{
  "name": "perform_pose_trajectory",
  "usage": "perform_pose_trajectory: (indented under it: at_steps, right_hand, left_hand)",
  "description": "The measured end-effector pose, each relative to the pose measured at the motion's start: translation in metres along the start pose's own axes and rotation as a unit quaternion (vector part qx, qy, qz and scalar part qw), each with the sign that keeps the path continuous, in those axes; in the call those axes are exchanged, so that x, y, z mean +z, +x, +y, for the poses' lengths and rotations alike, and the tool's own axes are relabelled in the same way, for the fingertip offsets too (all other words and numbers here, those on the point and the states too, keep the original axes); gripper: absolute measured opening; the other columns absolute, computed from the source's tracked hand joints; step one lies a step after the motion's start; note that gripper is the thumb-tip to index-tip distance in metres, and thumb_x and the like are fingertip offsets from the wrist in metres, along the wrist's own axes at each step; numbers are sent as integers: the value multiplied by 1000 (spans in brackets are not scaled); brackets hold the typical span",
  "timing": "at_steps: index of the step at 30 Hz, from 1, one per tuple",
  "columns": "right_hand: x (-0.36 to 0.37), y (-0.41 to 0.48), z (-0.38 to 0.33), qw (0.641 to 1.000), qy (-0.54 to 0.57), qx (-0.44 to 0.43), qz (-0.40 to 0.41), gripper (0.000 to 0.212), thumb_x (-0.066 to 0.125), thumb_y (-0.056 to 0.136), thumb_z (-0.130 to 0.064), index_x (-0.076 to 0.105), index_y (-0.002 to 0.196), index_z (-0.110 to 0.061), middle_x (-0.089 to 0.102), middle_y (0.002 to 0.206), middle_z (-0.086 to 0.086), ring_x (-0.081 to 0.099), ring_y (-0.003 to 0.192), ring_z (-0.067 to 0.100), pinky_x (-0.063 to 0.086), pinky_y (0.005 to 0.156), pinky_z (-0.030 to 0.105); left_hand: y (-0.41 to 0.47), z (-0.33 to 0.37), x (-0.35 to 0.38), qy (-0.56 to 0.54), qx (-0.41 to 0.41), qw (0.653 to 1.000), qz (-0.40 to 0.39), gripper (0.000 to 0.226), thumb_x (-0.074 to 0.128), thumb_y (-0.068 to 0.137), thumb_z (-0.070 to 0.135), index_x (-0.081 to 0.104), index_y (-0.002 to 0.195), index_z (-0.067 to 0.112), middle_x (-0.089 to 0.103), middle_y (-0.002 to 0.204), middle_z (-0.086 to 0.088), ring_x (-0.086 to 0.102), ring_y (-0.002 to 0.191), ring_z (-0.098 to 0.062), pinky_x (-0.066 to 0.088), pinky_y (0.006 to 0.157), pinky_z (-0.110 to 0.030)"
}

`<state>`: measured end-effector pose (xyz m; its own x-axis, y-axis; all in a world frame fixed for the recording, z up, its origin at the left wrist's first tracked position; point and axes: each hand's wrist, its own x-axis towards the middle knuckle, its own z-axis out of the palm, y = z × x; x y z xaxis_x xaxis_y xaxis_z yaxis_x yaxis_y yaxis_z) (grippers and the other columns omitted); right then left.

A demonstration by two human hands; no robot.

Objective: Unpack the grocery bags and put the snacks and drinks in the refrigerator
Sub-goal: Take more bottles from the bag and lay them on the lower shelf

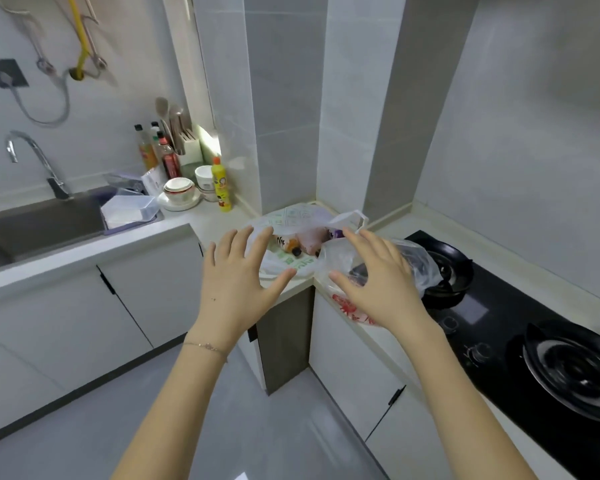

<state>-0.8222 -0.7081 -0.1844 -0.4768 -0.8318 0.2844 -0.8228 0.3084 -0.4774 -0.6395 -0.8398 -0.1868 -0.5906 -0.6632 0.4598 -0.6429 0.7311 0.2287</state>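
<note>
Two grocery bags sit side by side in the inner corner of the counter, and both of my hands hover just short of them. The left hand is spread wide, fingers straight and apart, holding nothing. From this view its fingertips overlap the near edge of the green-printed bag, though I cannot tell whether they touch the plastic. The right hand is equally splayed and empty, lying over the clear bag with the red print, which spills onto the edge of the stove.

As I read it, the coming reach turns on the mouth of the green-printed bag. It gapes toward me, between the two hands and slightly beyond them. The bottles inside lie on their sides with their caps pointing back at me, their long axis running away into the corner. The left hand is nearer to that opening (its thumb is almost at the bag's lower lip). I'd judge it best placed to hold the mouth wide or go straight in along the bottles' length, while the right would have to come across or deal with its own bag first. A loose handle loop stands up just beyond the right fingertips. No refrigerator shows in this view, so I cannot say where the things must be carried.
</note>
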Motion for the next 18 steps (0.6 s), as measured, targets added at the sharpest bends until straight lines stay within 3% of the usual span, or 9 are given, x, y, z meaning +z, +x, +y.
perform_pose_trajectory:
  at_steps: [11,18]
  right_hand:
    - [63,164,100,999,-14,3,-52,67,55,90,-51,30,148,-31,30,154,-7,20,143,16,20,115,36]
    - [117,245,144,992,14,1,-127,64,59,89,-48,38,146,-26,41,148,-6,33,137,17,27,112,35]
  left_hand:
    - [138,-28,154,28,-6,998,-55,73,32,83,68,48,139,24,53,136,-5,42,131,-31,30,109,-54]
    - [191,-49,227,28,-29,994,-100,69,35,84,65,51,136,24,55,135,-6,45,131,-33,31,109,-57]
